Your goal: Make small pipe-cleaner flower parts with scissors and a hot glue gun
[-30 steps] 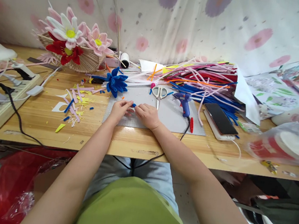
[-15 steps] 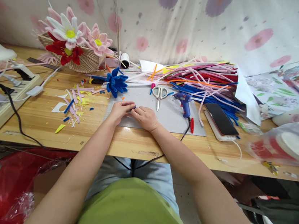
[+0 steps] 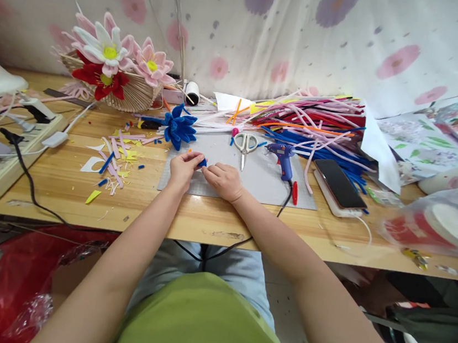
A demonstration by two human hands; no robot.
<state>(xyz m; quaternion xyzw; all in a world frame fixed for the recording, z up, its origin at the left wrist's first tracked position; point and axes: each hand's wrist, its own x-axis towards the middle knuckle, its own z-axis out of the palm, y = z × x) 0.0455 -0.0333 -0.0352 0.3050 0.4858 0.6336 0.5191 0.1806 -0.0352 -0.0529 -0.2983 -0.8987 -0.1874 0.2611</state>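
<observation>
Between finger and thumb my left hand (image 3: pixel 183 168) pinches a small blue fuzzy pipe-cleaner piece (image 3: pixel 202 162), above the near left part of a grey cutting mat (image 3: pixel 260 189). The fingers of my right hand (image 3: pixel 225 181) are closed at the lower right edge of the same piece and partly hide it. Beyond my hands lie open-handled scissors (image 3: pixel 244 144) on the mat. A blue pipe-cleaner flower (image 3: pixel 179 126) rests at the mat's far left corner. To the right is a blue hot glue gun (image 3: pixel 283 158), its cord running toward me.
Bundled pipe cleaners (image 3: pixel 323 119) lie at the back. Offcuts (image 3: pixel 117 158) are scattered on the left, near a power strip (image 3: pixel 17 159). A fan-shaped holder (image 3: pixel 138 93) bears fuzzy flowers. On the right are a phone (image 3: pixel 339 183) and a bagged cup (image 3: pixel 439 225).
My left hand has tilted and shifted slightly, so more of the blue piece shows between the fingers. My right hand stays nearly in place, and the view has shifted a little.
</observation>
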